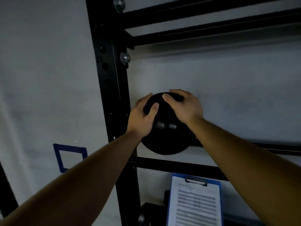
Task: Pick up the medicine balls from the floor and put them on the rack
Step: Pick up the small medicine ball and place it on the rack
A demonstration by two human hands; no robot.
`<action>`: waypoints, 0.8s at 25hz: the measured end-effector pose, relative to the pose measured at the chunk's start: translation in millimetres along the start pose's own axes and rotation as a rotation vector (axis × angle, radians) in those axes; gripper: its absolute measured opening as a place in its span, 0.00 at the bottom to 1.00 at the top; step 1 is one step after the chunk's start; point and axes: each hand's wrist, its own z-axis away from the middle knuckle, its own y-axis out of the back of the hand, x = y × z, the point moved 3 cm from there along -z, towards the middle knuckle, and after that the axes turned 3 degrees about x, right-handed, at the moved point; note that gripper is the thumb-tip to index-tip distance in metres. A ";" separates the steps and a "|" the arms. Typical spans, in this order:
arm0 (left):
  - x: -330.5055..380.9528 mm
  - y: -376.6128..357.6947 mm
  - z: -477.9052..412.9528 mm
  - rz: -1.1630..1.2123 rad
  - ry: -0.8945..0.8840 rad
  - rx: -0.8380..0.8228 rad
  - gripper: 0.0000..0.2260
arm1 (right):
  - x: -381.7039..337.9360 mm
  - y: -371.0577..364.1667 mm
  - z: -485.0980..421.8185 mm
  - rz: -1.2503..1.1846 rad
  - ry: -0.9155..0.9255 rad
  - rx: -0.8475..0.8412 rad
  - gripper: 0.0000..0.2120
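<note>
Head view, left to right: left hand (143,117) and right hand (184,106) both pressed around black ball (164,136), seated between rack (112,88) rails beside the upright. Could roll off the rails on early release; could pinch left fingers against upright.

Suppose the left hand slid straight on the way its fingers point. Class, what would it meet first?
Probably the right hand: the left hand points up and right across the black medicine ball. Depth is hard to judge.
</note>
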 end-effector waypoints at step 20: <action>249.3 51.6 226.1 -0.497 0.095 -0.346 0.23 | -58.3 262.1 211.8 0.427 -0.009 -0.326 0.28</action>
